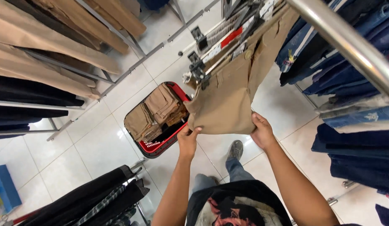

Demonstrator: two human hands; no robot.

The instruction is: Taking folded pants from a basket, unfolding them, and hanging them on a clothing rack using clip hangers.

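1. Khaki cotton trousers (228, 96), folded and hanging from a black clip hanger (198, 69), sit at the centre, gripped at the lower edge by both hands so the fabric spreads flat.
2. Left hand (188, 140) pinches the bottom left corner; right hand (261, 132) clasps the right edge.
3. White and red paper tags (225, 39) cluster at the waistband.
4. Red plastic basket (177, 136) on the white tiled floor (98, 142) holds more folded khaki garments.
5. Silver steel rail (349, 42) carries blue denim jeans (357, 113) alongside.
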